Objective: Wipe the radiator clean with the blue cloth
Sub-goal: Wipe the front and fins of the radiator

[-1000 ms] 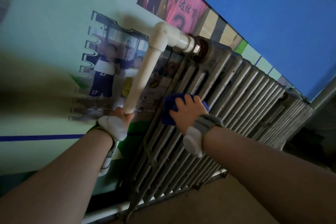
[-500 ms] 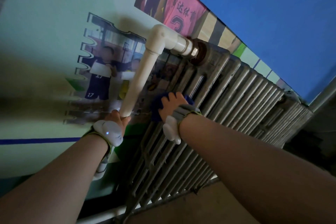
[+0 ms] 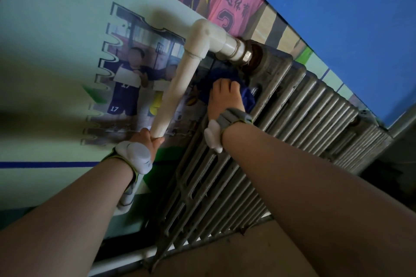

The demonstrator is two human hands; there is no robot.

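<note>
Fingers (image 3: 221,85) of the right hand (image 3: 225,99) pressed the blue cloth (image 3: 246,96) flat against the radiator (image 3: 304,105), just below its pipe joint. Left hand (image 3: 149,139) gripped the white pipe (image 3: 174,94) beside the radiator.

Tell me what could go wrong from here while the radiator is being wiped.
1. The right hand presses the cloth right below the rusty pipe joint; the cloth may snag there or pick up rust.
2. The left hand grips the white pipe; leaning on it could strain the joint.
3. Most of the radiator looks unwiped and may be missed.

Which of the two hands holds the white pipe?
The left hand grips the white pipe; the right hand presses the blue cloth against the radiator.
</note>
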